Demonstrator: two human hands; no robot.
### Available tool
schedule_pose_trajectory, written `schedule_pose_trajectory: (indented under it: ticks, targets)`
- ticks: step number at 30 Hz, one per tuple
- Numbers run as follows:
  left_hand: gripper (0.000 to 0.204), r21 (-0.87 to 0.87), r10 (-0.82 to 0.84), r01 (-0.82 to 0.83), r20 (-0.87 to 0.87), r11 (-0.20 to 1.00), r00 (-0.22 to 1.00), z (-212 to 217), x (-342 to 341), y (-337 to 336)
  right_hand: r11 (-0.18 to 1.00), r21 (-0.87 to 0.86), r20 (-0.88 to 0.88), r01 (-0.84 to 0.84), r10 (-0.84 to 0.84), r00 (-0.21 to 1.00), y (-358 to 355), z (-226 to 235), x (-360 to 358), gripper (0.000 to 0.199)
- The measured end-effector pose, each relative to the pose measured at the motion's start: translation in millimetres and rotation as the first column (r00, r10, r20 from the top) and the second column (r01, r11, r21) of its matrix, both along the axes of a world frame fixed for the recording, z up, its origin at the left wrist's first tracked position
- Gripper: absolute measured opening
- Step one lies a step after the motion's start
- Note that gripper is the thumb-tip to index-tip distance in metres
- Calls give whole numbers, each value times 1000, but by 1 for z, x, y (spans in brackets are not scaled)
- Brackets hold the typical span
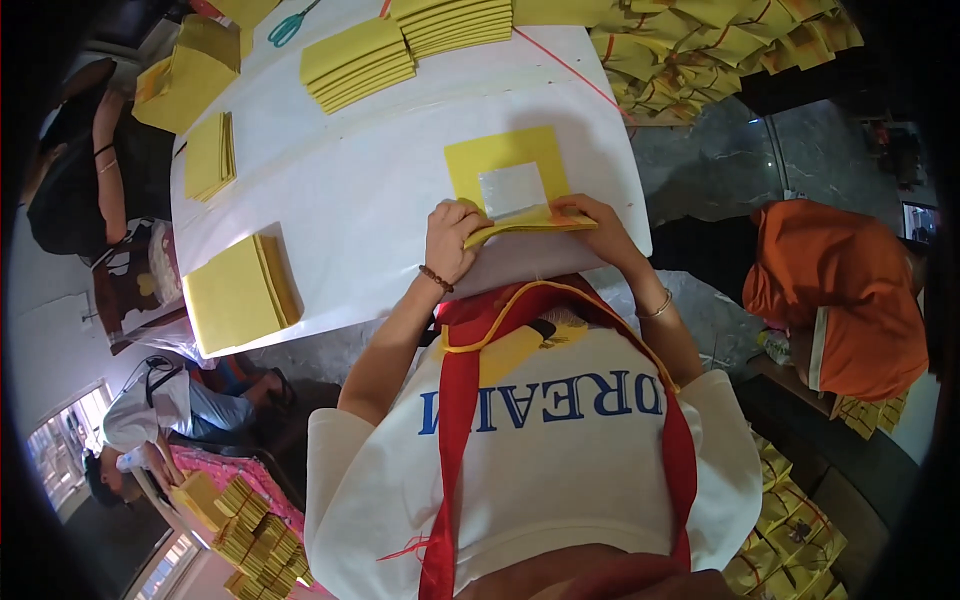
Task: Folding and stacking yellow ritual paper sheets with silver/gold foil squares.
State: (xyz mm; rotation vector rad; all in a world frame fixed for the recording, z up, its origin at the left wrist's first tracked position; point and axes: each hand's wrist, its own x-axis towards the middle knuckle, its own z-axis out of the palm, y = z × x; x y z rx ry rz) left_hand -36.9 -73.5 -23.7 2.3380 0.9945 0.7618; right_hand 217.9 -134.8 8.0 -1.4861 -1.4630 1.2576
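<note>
Head view: white bench [350, 190] centre. Yellow paper sheet [505, 160] with silver square [512, 188] lies at near edge, about 1 o'clock from picture centre. Left hand [452, 240] pinches left end of thin yellow stack [530, 222], fingers closed on it; right hand [590, 222] clamps right end, fingers curled over. Stack overlaps sheet's lower edge.

Judgement: keep corners squared, both ends level, press flat. Spare yellow piles [240, 292] at 9 o'clock, more [355, 62] at 11; scissors [290, 24] at far edge.

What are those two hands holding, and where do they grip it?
A yellow paper sheet: left hand and right hand pinch its folded near edge.
</note>
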Motion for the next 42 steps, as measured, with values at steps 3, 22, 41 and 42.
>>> schedule_pose_trajectory:
  ticks: [3, 22, 41, 42]
  targets:
    - [14, -50, 31, -30, 13, 998, 999, 5, 8, 8, 986, -100, -121, 134, -146, 982, 3, -6, 2, 23]
    - [32, -505, 370, -454, -263, 734, 891, 20, 19, 37, 919, 12, 144, 393, -391, 909, 40, -21, -17, 47]
    - [62, -419, 393, -491, -302, 764, 869, 22, 25, 39, 898, 31, 332, 439, -423, 843, 46, -19, -28, 43]
    - [62, -403, 401, -486, -279, 776, 872, 22, 25, 38, 901, 32, 328, 433, -419, 847, 47, -20, -28, 43]
